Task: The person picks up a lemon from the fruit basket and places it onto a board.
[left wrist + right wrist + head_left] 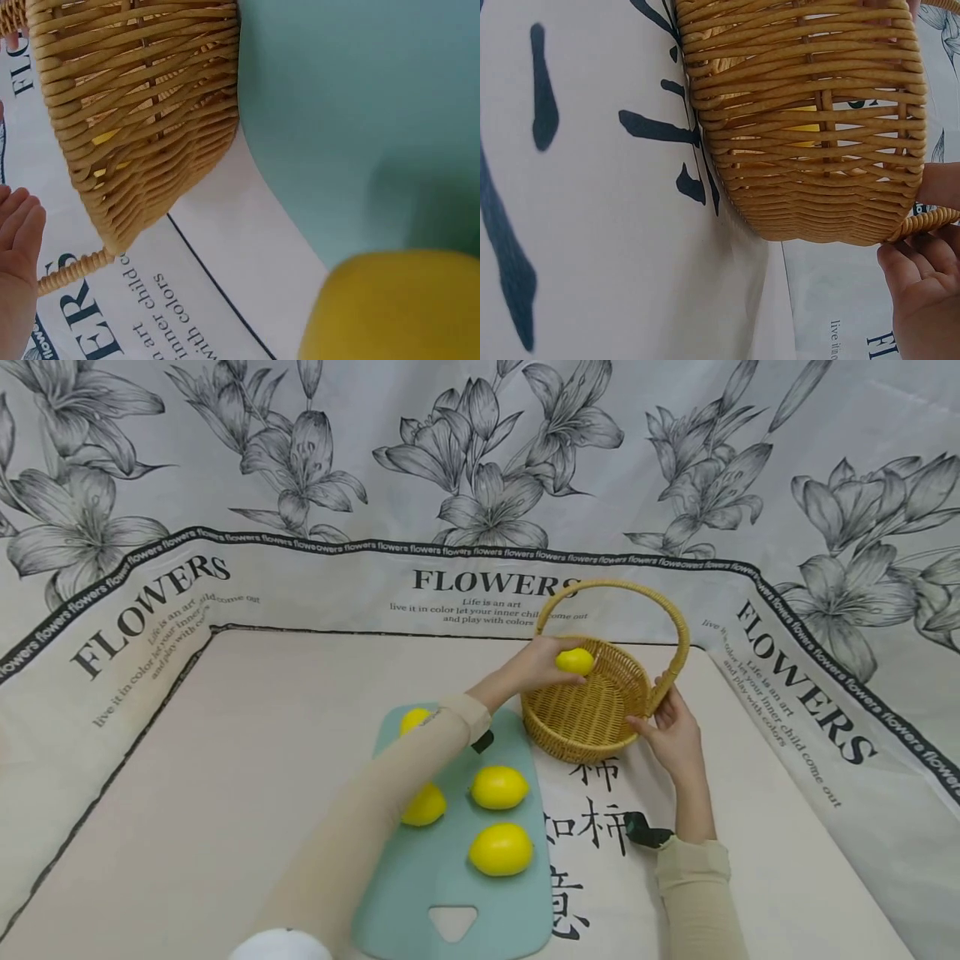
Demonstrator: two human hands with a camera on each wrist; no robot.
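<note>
My left hand holds a yellow lemon over the left part of a round wicker basket with a tall arched handle. Through the weave, a patch of the yellow lemon shows in the left wrist view. With the right hand, I grip the basket at its right side, where the handle meets the rim; the thumb lies at the rim and the fingers are partly hidden behind the handle. Inside the basket the woven bottom is visible.
Several more lemons lie on a pale green cutting board, one partly behind my left sleeve. The basket stands just right of the board's far end. Behind the table rises a cloth printed with flowers.
</note>
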